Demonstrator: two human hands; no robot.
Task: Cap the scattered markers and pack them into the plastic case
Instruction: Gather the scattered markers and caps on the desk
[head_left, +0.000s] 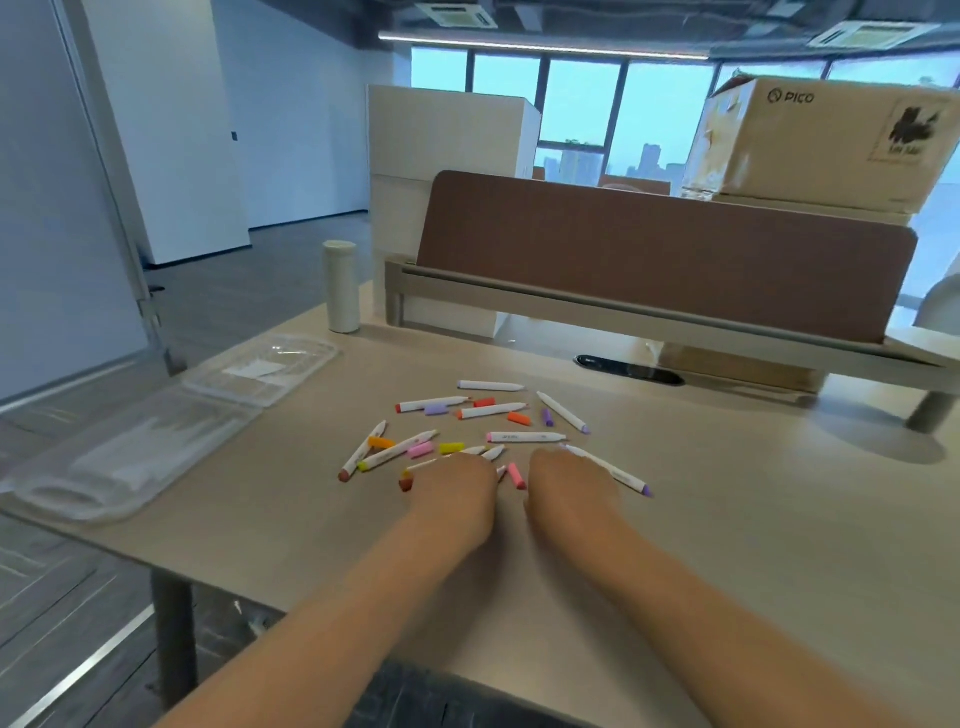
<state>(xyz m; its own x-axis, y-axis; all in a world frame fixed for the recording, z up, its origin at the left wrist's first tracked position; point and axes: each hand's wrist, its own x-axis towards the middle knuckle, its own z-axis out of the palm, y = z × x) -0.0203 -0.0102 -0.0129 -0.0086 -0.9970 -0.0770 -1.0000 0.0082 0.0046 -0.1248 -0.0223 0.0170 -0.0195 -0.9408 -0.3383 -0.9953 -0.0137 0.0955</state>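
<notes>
Several white markers (488, 410) and loose coloured caps (452, 448) lie scattered on the beige desk (727, 519). The clear plastic case (171, 421) lies open at the desk's left edge, apart from the pile. My left hand (454, 491) rests palm down on the near edge of the pile, covering the ends of a few markers. My right hand (571, 486) lies beside it, over one end of a purple-tipped marker (626, 477). A pink cap (516, 476) sits between the two hands. The fingers are curled under and hidden, so any grip cannot be made out.
A white cylindrical bottle (341, 286) stands at the back left. A brown divider panel (665, 260) on a grey rail runs along the desk's far side, with a black cable slot (628, 370) in front. Cardboard boxes (826, 140) sit behind.
</notes>
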